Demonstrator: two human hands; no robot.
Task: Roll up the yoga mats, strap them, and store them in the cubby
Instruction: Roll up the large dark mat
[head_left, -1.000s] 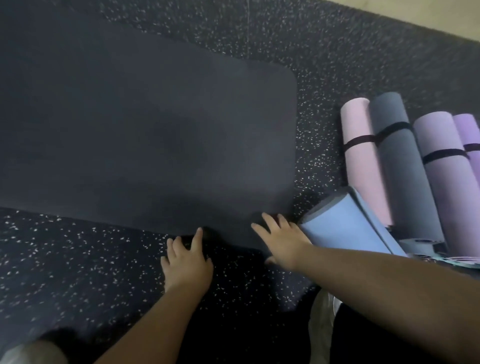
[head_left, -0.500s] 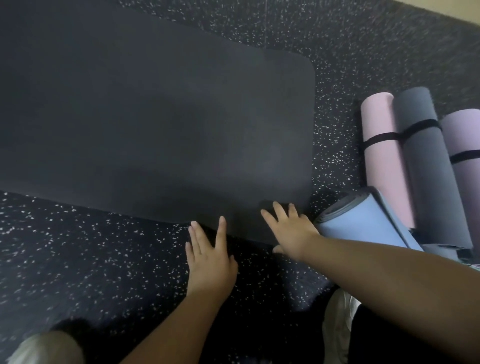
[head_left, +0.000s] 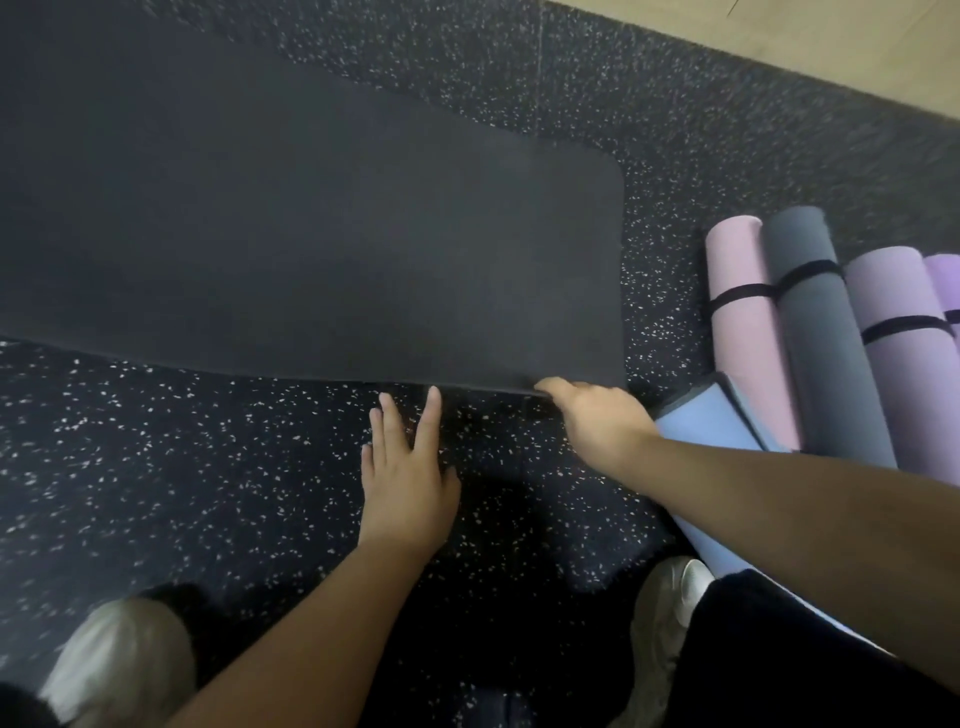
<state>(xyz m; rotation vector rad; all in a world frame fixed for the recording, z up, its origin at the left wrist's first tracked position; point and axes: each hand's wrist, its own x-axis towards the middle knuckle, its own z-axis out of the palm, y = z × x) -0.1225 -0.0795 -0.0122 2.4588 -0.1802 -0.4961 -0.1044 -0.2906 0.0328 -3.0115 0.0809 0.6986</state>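
The black mat (head_left: 291, 228) is plain matte foam, dark charcoal, with rounded corners and no pattern. It's spread flat across most of the speckled floor (head_left: 156, 467) and runs off the left edge of the view, with its right end stopping short of the rolled mats. Its near edge looks slightly lifted at the near right corner, with a thin line of shadow under it.

The right hand (head_left: 597, 415) is at that corner, fingers curled over the edge and gripping it. The left hand (head_left: 405, 467) lies flat on the floor just in front of the near edge, fingers straight and a bit spread, fingertips almost at the mat but not on it.

Along the floor's right side sit the rolled ones: a pink roll (head_left: 748, 332) and a grey roll (head_left: 826, 353), each with a black strap, then a lilac roll (head_left: 909, 364) with a strap and a purple roll (head_left: 948, 280) cut off by the frame. A blue roll (head_left: 711, 426) lies nearest, partly under the right arm; can't tell if it's strapped.
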